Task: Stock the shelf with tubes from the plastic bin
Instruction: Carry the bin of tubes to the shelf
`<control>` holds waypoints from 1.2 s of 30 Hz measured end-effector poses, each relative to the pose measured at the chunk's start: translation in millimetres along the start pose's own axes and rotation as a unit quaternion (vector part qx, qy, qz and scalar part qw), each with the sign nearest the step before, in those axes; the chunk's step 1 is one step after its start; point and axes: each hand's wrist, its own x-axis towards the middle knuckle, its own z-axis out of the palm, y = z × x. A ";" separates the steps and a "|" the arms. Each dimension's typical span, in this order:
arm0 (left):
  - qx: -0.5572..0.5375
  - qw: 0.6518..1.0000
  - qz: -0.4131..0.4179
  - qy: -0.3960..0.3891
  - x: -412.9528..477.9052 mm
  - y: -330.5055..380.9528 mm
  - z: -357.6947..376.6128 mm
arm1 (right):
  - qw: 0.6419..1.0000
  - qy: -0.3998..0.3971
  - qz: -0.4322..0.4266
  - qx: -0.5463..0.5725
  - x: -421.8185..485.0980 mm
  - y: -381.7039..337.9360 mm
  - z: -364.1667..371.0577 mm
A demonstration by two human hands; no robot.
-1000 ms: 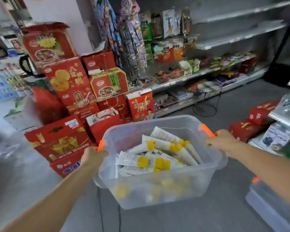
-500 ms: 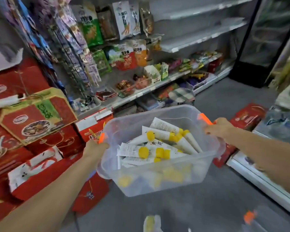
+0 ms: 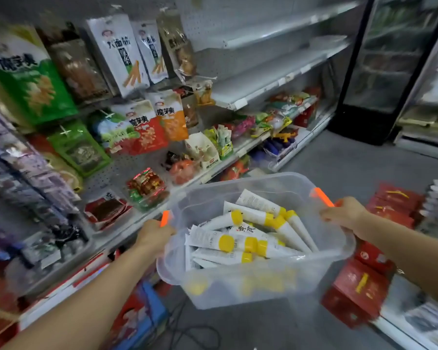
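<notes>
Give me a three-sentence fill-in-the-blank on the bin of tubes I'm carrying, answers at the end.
1. The tubes in the clear plastic bin have ____ caps.
2. The left hand and right hand hold the bin by its ____ handles.
3. The stacked boxes below the right forearm are ____.
Missing words: yellow; orange; red.

Just beyond the left hand (image 3: pixel 153 234) runs a low white shelf (image 3: pixel 220 169), with red snack packets (image 3: pixel 147 185) lying on it ahead of the knuckles and, farther along toward the right hand (image 3: pixel 344 214), a white pouch (image 3: pixel 204 150) and green cartons (image 3: pixel 224 142). Between both hands hangs the clear plastic bin (image 3: pixel 250 286), gripped at its handles and carrying the yellow-capped tubes (image 3: pixel 238 242). On the grey floor (image 3: pixel 339 157) below, red boxes (image 3: pixel 357 294) are stacked under the right wrist, a blue-and-red box (image 3: pixel 139 317) sits under the left forearm, and a black cable (image 3: pixel 187 332) loops between them.
</notes>
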 end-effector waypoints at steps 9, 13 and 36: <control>-0.026 0.997 -0.069 -0.030 191.2 120.6 121.8 | 0.999 -0.028 0.016 -0.044 256.8 -77.0 -12.3; -0.051 0.992 -0.113 -0.026 252.0 155.7 168.9 | 0.995 -0.052 0.009 -0.081 362.2 -120.7 -6.5; -0.044 0.946 -0.317 0.053 499.6 249.5 396.7 | 0.954 -0.226 -0.070 -0.186 820.0 -210.6 138.8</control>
